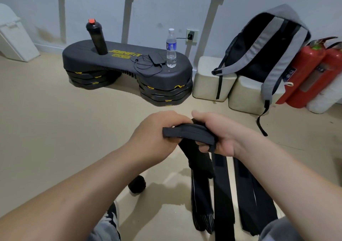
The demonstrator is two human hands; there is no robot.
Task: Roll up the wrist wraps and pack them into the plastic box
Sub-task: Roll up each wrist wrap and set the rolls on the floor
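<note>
Both my hands hold one black wrist wrap (187, 132) above the floor in the middle of the head view. My left hand (159, 129) grips its folded left end, and my right hand (220, 135) curls around the right part. The wrap's tail (199, 166) hangs down from my hands. Two more black wraps (224, 194) (249, 194) lie flat on the floor below my right hand. A rolled black wrap (137, 184) sits on the floor under my left forearm. No plastic box is in view.
A black weight bench base (127, 63) stands ahead with a black shaker (96, 37), a water bottle (171, 48) and a small device with cable. A grey backpack (268, 50) leans on white blocks at right, beside red fire extinguishers (307, 72). A white bin (13, 35) stands far left.
</note>
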